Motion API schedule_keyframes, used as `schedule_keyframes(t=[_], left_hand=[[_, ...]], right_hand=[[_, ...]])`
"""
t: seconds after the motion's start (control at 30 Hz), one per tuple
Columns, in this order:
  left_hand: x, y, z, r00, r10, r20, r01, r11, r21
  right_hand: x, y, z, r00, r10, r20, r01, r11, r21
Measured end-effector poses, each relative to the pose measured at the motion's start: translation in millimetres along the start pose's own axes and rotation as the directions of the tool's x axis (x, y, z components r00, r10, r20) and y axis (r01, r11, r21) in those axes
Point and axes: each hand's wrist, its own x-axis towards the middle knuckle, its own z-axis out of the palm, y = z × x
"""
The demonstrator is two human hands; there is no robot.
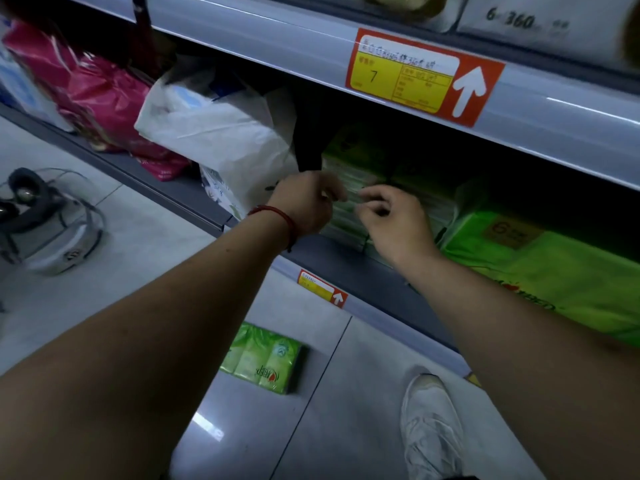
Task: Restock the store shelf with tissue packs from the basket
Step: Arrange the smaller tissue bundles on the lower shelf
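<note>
Touching both hands (349, 209): shelved tissue packs (349, 226)

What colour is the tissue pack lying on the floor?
Green, with white and red markings; the tissue pack shows in the head view.

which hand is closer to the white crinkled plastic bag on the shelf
Left. The left hand is right beside the white crinkled plastic bag, at its lower right edge. The right hand is farther right, over the stacked green tissue packs.

Both arms outstretched, left hand (306, 202) and right hand (393, 220) half-curled, close together.
</note>
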Motion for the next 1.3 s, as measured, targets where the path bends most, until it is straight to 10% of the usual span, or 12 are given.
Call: schedule_keyframes(t=[0.43, 0.7, 1.0, 1.3], left_hand=[[13, -12, 13, 0.993, 0.084, 0.080, -0.100, 0.970, 0.222], [-42, -52, -23, 0.972, 0.174, 0.160, -0.222, 0.904, 0.365], [-152, -144, -35, 0.835, -0.241, 0.495, -0.279, 0.591, 0.757], [-177, -226, 33, 0.794, -0.276, 0.541, -0.258, 0.653, 0.712]], right_hand=[[15, 7, -6, 0.993, 0.006, 0.115, -0.002, 0.999, -0.033], [-18, -19, 2, 0.960, -0.061, 0.273, 0.198, 0.838, -0.508], [-75, -23, 72, 0.804, 0.027, 0.594, 0.450, 0.626, -0.638], [-111, 48, 183, 0.693, 0.202, 0.692, 0.460, 0.615, -0.641]])
